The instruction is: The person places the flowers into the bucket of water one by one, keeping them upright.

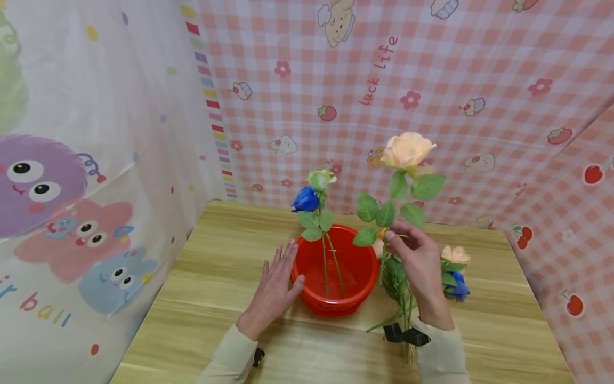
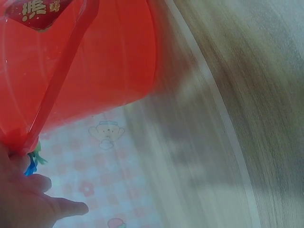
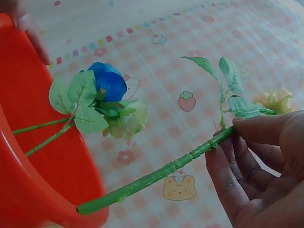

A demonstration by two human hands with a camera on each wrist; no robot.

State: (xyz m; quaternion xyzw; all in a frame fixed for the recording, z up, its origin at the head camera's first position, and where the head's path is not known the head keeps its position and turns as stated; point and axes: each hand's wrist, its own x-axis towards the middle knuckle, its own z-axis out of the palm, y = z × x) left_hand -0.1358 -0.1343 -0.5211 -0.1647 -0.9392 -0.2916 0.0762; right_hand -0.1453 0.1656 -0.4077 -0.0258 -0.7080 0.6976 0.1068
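Pink gingham cloth (image 1: 297,122) backs a wood-grain surface (image 1: 225,256) bearing a red bucket (image 1: 333,309). Beside it, a peach rose (image 1: 385,214), apparently light, stiff-stemmed, soft-petalled, is pinched mid-stem, likely the best hold, by the right hand (image 1: 422,261); the left hand (image 1: 274,285), fingers extended, touches the bucket.

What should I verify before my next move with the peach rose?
1. Peach rose gripped by its stem in the right hand: ok.
2. Left hand against the red bucket: ok.
3. Bucket upright on the table: ok.
4. Blue rose and pale rose with stems inside the bucket: ok.
5. Held stem's lower end clear of the rim: cannot tell; they overlap in the right wrist view.
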